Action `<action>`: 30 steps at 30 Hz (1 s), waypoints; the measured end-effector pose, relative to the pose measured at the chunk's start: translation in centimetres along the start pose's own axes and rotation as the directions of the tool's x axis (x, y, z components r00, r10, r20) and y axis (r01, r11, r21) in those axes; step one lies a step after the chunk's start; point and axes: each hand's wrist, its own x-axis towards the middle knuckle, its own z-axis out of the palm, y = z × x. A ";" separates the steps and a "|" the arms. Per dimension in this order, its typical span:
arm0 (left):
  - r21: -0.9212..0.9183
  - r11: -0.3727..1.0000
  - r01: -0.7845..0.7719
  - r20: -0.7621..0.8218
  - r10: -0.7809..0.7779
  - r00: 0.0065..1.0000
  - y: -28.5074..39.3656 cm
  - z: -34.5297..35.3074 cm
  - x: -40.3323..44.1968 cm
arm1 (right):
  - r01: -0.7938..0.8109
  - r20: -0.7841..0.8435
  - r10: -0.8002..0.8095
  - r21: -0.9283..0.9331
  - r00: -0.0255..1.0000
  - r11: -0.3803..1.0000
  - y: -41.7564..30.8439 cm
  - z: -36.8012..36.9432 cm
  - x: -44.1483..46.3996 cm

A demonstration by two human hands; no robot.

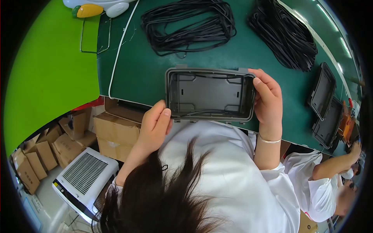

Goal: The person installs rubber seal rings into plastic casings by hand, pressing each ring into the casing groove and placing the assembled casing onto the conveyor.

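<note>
A dark grey plastic box (210,93), uncovered and rectangular, is held level in front of me over the front edge of the green table. My left hand (155,122) pinches its near left corner between thumb and fingers. At the far right corner, my right hand (267,93) grips the wall, thumb on the rim and fingers behind. A thin black strip (211,112) lies along the near inner wall, and another dark strip runs along the far one. Small latch tabs show on the outer edges.
Two bundles of black strip, a looped one (190,25) and a folded one (285,35), lie at the back of the green table (136,73). More grey box parts (324,91) are at right, near a co-worker's arm (336,165). Cartons (116,134) and a white appliance (85,174) stand lower left.
</note>
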 end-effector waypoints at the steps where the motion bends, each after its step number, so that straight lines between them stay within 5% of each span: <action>1: 0.022 1.000 -0.008 0.008 0.008 1.000 0.1 -0.1 0.1 | 0.035 -0.014 -0.036 -0.063 0.999 0.997 -0.2 0.2 -0.1; 4: 0.093 0.995 0.039 0.115 -0.050 0.992 0.7 -1.2 0.5 | 0.042 -0.021 -0.045 -0.154 0.999 0.987 -0.9 0.6 -0.1; 7: 0.302 0.949 0.091 0.210 -0.160 0.965 2.1 -2.5 1.2 | -0.051 0.036 0.050 0.033 0.998 0.998 -1.1 -0.5 -0.2; 10: 0.383 0.908 -0.169 -0.026 0.193 0.981 3.3 -1.3 1.8 | 0.067 -0.090 -0.073 -0.068 0.993 0.995 -1.8 -0.8 -1.3; 13: 0.605 0.757 -0.249 -0.077 0.366 0.927 6.1 0.6 3.3 | 0.256 0.111 -0.241 -0.626 0.964 0.736 -1.6 -1.5 -3.4; 16: 0.798 0.480 -0.364 0.056 0.542 0.838 5.5 1.4 5.0 | 0.187 0.089 -0.212 -0.844 0.973 0.503 -2.5 1.1 -5.3; 19: 0.802 0.532 -0.271 0.022 0.427 0.904 6.1 2.4 5.1 | 0.240 0.102 -0.388 -0.914 0.916 0.327 -1.4 1.5 -5.0; 22: 0.765 0.518 -0.383 0.100 0.492 0.865 6.3 2.5 5.1 | 0.221 0.068 -0.429 -0.922 0.901 0.318 -2.7 0.4 -4.2; 25: 0.681 0.547 -0.488 0.136 0.560 0.817 5.8 3.0 5.1 | 0.202 -0.024 -0.469 -0.882 0.883 0.426 -3.3 -0.8 -3.9; 28: 0.499 0.811 -0.304 0.027 0.336 0.942 6.2 3.7 4.4 | 0.133 -0.128 -0.437 -0.845 0.890 0.519 -3.8 -0.9 -4.3; 30: 0.487 0.825 -0.287 -0.016 0.336 0.942 6.4 3.8 4.3 | 0.110 -0.170 -0.442 -0.834 0.881 0.540 -3.7 -1.2 -4.7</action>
